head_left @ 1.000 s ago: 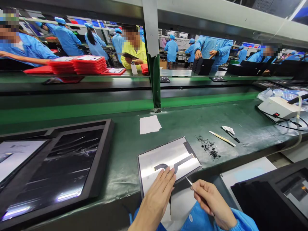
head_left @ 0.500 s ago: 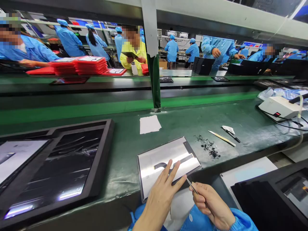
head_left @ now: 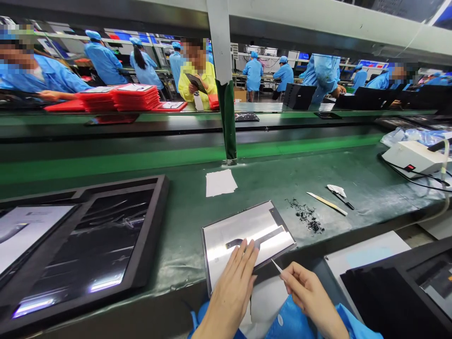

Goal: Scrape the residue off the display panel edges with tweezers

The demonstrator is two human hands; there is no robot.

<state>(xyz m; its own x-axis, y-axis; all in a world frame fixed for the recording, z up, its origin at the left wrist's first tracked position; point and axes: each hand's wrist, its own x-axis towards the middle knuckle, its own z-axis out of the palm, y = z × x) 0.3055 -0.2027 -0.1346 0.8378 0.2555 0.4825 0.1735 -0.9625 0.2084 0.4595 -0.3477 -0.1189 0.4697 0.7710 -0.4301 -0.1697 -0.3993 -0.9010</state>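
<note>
The head view showed the left hand (head_left: 231,287) lying flat on a shiny panel (head_left: 243,226), fingers straight, gripping nothing. Beside them, the right hand (head_left: 305,287) pinched a pointy tool (head_left: 276,266), maybe tweezers.

bright, with glare patches

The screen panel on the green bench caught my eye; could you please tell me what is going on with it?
The person's left hand rests on the screen panel, which lies silvery side up and juts slightly over the edge of the green bench. The right hand holds a thin pointed tool near the panel's close edge. Black scraps lie beside the panel.
</note>
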